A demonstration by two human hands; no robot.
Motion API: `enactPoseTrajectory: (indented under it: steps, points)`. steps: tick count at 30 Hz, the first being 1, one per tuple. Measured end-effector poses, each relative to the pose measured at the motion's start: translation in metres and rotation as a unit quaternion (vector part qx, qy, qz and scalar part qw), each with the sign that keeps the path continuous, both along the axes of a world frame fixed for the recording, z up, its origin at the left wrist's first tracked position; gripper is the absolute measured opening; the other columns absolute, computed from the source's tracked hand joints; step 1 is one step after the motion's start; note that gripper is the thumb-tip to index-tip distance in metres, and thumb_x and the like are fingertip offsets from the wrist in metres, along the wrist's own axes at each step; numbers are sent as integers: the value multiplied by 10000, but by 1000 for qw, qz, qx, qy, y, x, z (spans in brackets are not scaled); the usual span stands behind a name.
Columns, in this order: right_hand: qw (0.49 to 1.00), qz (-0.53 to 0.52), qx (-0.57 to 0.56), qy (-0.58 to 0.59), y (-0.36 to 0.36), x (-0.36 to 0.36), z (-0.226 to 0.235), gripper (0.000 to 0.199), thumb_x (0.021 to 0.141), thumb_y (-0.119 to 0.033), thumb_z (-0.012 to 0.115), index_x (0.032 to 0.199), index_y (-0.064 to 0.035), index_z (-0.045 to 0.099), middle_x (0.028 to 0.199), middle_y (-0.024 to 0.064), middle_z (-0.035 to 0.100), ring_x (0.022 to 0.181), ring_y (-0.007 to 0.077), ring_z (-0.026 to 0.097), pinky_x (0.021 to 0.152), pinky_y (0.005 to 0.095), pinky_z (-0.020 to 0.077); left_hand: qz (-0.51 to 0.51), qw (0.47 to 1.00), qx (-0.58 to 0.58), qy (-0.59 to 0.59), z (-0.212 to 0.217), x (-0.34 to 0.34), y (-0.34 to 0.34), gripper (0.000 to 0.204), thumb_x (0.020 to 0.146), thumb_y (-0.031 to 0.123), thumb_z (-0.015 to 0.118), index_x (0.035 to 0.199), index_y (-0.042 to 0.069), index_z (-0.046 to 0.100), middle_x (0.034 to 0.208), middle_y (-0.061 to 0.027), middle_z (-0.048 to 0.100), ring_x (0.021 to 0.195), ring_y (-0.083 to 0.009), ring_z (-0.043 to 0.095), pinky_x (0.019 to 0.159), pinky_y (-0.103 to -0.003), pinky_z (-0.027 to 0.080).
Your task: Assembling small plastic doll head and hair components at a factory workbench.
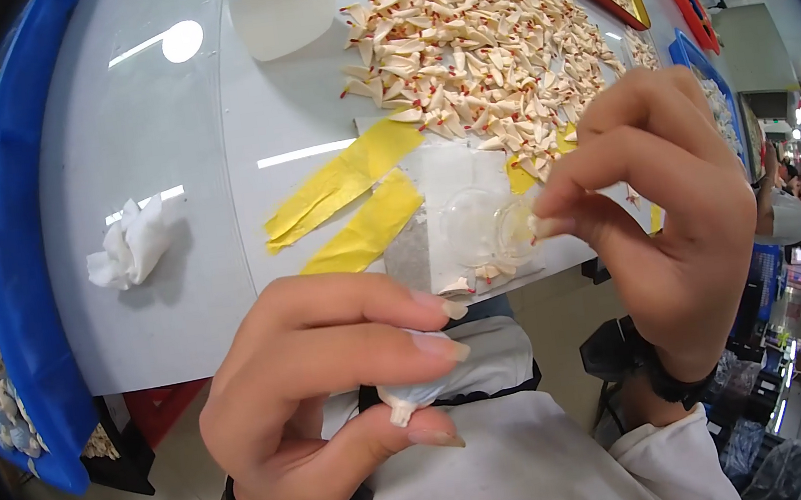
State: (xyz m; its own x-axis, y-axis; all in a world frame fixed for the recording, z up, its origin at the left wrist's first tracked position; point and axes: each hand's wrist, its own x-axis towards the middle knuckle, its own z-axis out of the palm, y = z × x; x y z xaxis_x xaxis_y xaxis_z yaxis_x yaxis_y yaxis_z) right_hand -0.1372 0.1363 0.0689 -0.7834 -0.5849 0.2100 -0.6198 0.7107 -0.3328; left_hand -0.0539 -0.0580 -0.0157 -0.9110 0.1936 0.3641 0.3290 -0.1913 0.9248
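My left hand is closed over my lap, its thumb and fingers gripping a small pale-blue and white figurine with a little cream tip pointing down. The fingers cover much of it. Over the table's near edge, my right hand pinches thumb and forefinger together beside small clear round dishes. Whatever sits in that pinch is too small to make out. Beyond it spreads a big heap of small cream, wing-shaped pieces with red tips. A few more such pieces lie by the dishes.
Yellow tape strips stick to the white table. A crumpled tissue lies left, near a blue bin of blue-white pieces. A translucent container and a red-rimmed tray stand far back. Another person is at right.
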Motion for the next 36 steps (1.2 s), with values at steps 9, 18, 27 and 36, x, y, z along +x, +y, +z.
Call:
enactPoseTrajectory:
  steps: [9, 18, 27, 36]
  points:
    - [994, 26, -96, 43, 0, 7, -21, 188, 556, 51, 671, 710, -8, 581, 718, 55, 477, 666, 164, 462, 605, 255, 378, 41, 983, 138, -115, 7, 10, 21, 431, 721, 211, 741, 998, -2, 488, 1014, -193, 513, 715, -203, 605, 589, -247, 501]
    - [915, 96, -340, -193, 0, 50, -19, 229, 686, -82, 745, 798, -76, 546, 779, 61, 465, 662, 125, 463, 583, 212, 390, 53, 979, 174, -90, 5, 14, 30, 416, 716, 203, 746, 983, 7, 495, 979, -176, 524, 749, -193, 582, 651, -260, 488]
    - [935, 128, -306, -130, 0, 54, -21, 251, 668, 12, 711, 809, -112, 543, 780, 51, 456, 606, 114, 438, 543, 210, 358, 72, 996, 47, 3, 11, 21, 23, 245, 710, 19, 689, 923, -21, 575, 945, -186, 541, 758, -196, 597, 692, -267, 495]
    - [939, 154, -260, -165, 6, 54, -14, 288, 637, 25, 696, 829, -111, 530, 738, 45, 491, 603, 117, 451, 476, 243, 327, 70, 997, 40, -21, 15, 21, 25, 230, 693, -31, 673, 909, -16, 596, 933, -185, 552, 768, -189, 597, 701, -254, 488]
